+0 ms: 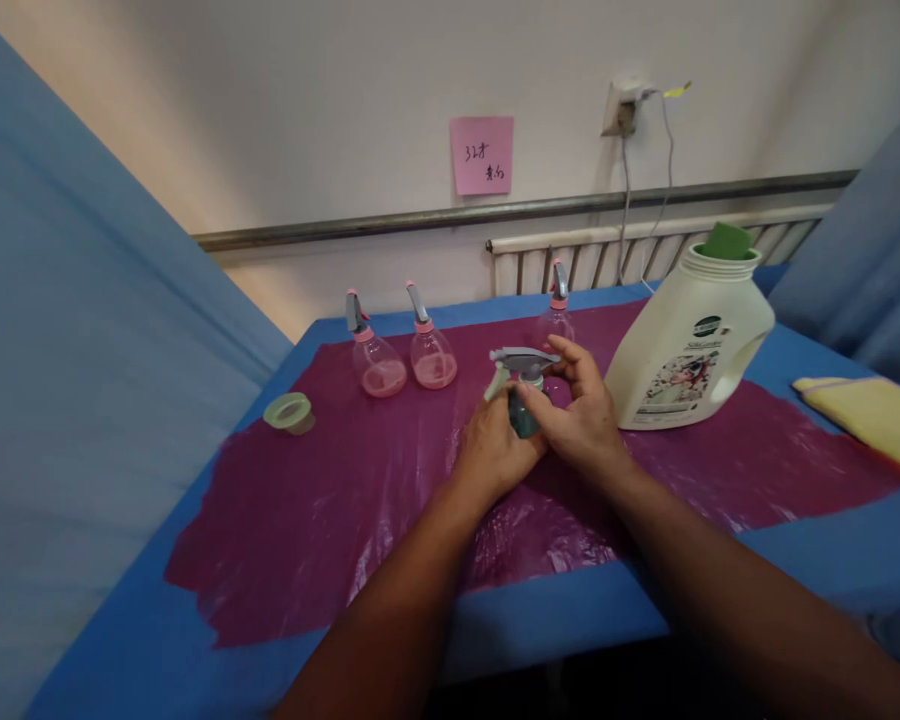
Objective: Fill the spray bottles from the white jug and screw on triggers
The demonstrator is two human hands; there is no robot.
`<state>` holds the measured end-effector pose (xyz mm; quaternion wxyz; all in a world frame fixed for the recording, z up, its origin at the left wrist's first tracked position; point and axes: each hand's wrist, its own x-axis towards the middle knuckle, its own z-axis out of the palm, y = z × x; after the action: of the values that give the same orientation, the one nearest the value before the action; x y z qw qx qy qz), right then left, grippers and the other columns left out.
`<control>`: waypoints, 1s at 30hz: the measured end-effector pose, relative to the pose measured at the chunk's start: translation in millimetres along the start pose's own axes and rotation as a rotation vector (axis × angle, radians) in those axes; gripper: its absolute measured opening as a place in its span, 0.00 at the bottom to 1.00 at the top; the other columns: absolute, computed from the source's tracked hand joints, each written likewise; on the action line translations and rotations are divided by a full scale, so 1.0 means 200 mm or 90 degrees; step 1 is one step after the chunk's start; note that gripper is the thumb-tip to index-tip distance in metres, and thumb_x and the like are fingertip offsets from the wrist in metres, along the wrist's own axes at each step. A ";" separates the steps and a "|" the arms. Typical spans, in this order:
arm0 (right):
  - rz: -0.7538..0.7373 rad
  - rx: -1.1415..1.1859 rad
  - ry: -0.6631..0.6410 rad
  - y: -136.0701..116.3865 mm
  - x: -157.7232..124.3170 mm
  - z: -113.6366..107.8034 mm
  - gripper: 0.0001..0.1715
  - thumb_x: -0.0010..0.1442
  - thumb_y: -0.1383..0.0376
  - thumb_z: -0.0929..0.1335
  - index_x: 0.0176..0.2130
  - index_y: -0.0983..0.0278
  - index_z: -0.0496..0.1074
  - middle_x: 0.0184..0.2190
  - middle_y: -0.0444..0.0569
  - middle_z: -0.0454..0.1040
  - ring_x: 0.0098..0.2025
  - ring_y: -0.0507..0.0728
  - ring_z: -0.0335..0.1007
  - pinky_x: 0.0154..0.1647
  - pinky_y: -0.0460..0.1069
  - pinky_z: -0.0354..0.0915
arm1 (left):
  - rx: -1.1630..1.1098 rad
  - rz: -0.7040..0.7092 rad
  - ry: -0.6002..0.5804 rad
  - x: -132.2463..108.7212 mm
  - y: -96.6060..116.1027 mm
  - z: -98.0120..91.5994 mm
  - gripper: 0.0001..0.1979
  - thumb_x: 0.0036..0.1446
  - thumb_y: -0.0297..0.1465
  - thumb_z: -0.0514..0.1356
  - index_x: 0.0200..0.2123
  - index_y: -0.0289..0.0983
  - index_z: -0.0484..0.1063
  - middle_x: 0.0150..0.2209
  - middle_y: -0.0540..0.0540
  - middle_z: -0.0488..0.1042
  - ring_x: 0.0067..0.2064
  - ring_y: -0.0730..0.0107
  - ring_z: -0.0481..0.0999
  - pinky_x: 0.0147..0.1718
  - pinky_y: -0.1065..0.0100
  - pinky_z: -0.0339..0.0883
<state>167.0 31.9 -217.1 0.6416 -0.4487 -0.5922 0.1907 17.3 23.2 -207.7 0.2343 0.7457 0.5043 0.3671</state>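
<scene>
A spray bottle with a dark green body (pixel 523 418) stands upright in front of me, its grey spray head (pixel 521 356) and pale green trigger facing left. My left hand (pixel 493 445) is wrapped round its body and hides much of it. My right hand (pixel 586 418) is closed about the bottle's neck, the thumb at the collar and the fingers curled behind the head. Beyond are two spray bottles with pink liquid, a left one (pixel 382 372) and another beside it (pixel 433 362). Behind my right hand stands a third pink-collared spray bottle (pixel 557 318), partly hidden.
A large cream jug (pixel 679 350) with a green piece in its mouth stands right of my hands. The purple plastic sheet (pixel 300 540) covers the blue table (pixel 817 560). A pale green cup (pixel 290 412) is left; a yellow cloth (pixel 877 410) is right. Blue curtains flank the table.
</scene>
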 end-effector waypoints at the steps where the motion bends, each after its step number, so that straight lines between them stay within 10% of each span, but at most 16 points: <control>1: 0.000 0.007 -0.013 0.00 -0.01 0.00 0.42 0.67 0.59 0.76 0.74 0.55 0.66 0.57 0.54 0.82 0.58 0.63 0.81 0.70 0.65 0.73 | -0.004 0.003 0.000 0.00 0.00 0.00 0.23 0.60 0.36 0.74 0.56 0.43 0.73 0.53 0.40 0.81 0.54 0.46 0.83 0.52 0.51 0.78; 30: 0.016 0.049 -0.030 0.04 -0.02 -0.03 0.47 0.65 0.55 0.80 0.76 0.52 0.66 0.65 0.56 0.80 0.63 0.65 0.82 0.70 0.68 0.75 | 0.012 -0.065 -0.024 -0.01 0.07 -0.03 0.22 0.63 0.40 0.72 0.55 0.41 0.71 0.53 0.40 0.79 0.53 0.48 0.82 0.50 0.54 0.76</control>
<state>174.4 31.0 -224.2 0.6418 -0.4266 -0.5937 0.2314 20.5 15.5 -195.4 0.2551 0.7280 0.5407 0.3356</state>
